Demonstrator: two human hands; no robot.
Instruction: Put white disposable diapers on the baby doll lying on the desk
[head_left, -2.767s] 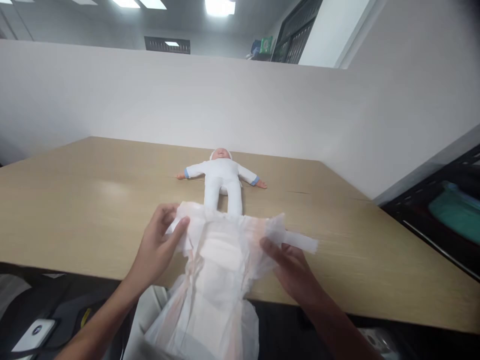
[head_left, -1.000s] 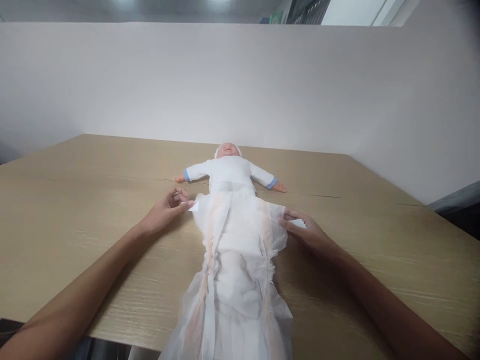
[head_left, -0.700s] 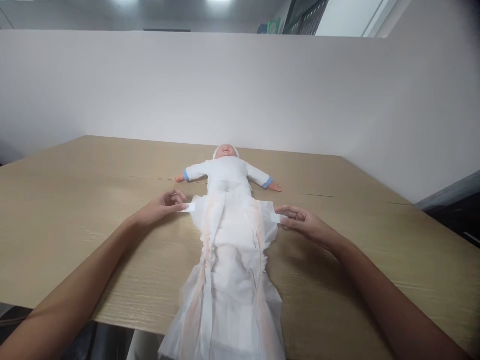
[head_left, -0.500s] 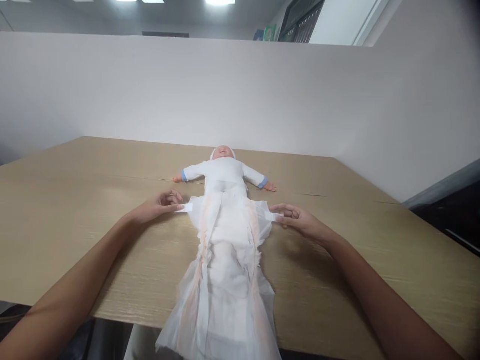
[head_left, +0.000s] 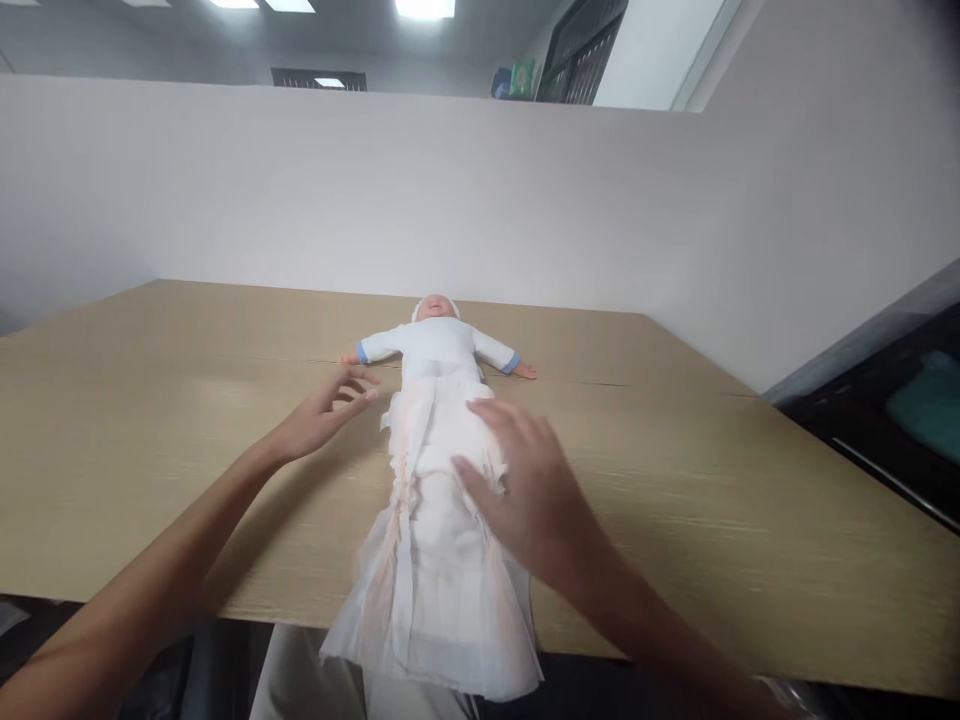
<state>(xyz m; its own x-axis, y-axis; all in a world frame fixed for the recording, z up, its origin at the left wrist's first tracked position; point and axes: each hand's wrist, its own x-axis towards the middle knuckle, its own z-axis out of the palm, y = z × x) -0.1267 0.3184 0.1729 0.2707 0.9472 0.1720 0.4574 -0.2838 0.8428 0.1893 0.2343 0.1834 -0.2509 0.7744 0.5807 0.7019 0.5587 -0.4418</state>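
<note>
A baby doll (head_left: 439, 345) in a white top with blue cuffs lies on its back, arms spread, head toward the wall. An unfolded white diaper (head_left: 442, 600) stretches from the doll's waist toward me, its front end hanging over the table edge. Just left of the diaper, my left hand (head_left: 326, 410) hovers with its fingers apart, holding nothing. My right hand (head_left: 529, 480), slightly blurred, is above the diaper's right side with thumb and fingers spread; whether it touches the diaper I cannot tell. It hides the right side wing.
The wooden table (head_left: 690, 500) has its near edge close to my lap. A pale wall (head_left: 360, 190) rises behind it. At the right stands a dark glossy object (head_left: 892, 420). My light trousers (head_left: 307, 675) show below the table edge.
Both hands have let go of the diaper's side tabs. My right hand has moved left and nearer, over the diaper; my left hand has opened beside it. The side wings are no longer stretched out.
</note>
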